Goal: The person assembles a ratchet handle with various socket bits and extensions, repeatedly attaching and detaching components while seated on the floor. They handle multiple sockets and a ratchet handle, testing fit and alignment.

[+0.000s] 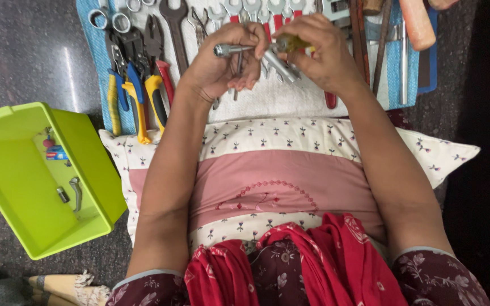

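My left hand [222,62] grips a silver metal socket piece [226,50] that points left above a white towel. My right hand [321,48] holds a screwdriver-like tool with a yellow-green handle [288,42], and a silver socket tube [282,67] hangs just below its fingers. Both hands meet over the row of tools at the top centre. My forearms rest over a pink and white flowered pillow [267,181].
Pliers with yellow and blue grips [137,90], spanners [176,28] and other hand tools lie on a blue and white towel [94,51]. A lime green plastic bin [35,175] with two small metal parts stands at left on the dark floor. An orange handle [418,22] lies at top right.
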